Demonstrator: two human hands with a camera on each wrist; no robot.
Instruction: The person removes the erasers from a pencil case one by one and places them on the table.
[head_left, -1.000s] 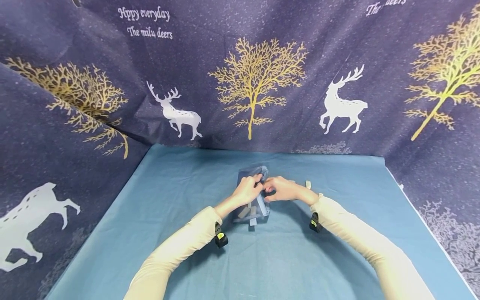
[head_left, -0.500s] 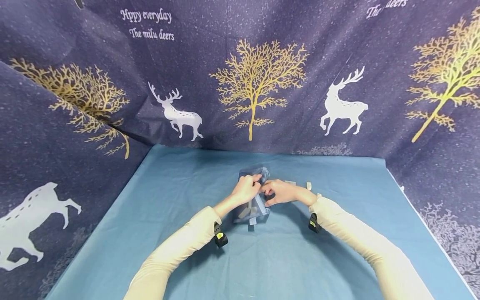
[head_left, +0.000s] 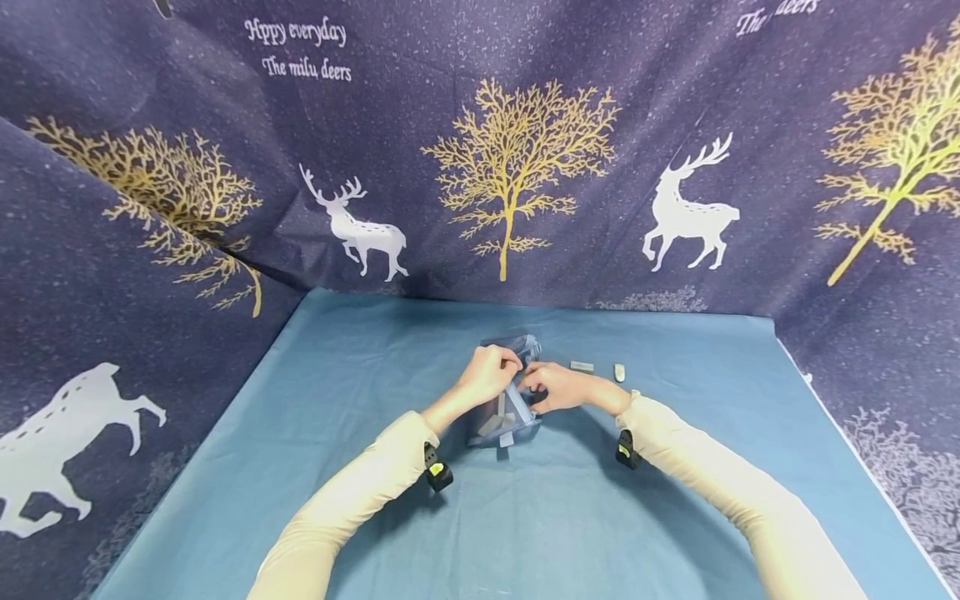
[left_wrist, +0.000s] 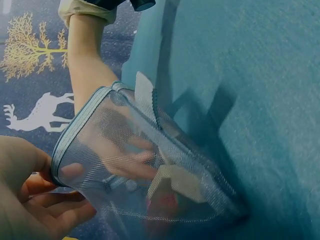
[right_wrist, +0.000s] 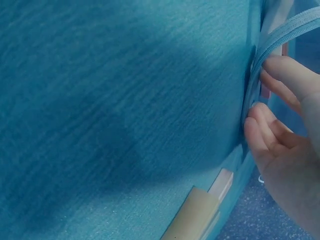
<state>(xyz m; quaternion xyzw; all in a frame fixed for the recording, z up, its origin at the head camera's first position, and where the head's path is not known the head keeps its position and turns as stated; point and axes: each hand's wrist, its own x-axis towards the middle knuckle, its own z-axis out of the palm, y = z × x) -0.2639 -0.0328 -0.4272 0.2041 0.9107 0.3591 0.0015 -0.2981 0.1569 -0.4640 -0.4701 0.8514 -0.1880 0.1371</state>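
Both hands on the see-through mesh zip pouch (head_left: 508,398): left hand (head_left: 489,377) grips its rim, right hand (head_left: 553,387) pinches the zip edge; closing it looks next.

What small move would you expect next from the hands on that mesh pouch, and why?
Probably the right hand pulls along the zipper edge while the left hand steadies the mesh pouch. Both hands pinch the pouch at its rim, the right fingers sit on the zipper tape, and small blocks already lie inside. I cannot tell whether it is being opened or closed.
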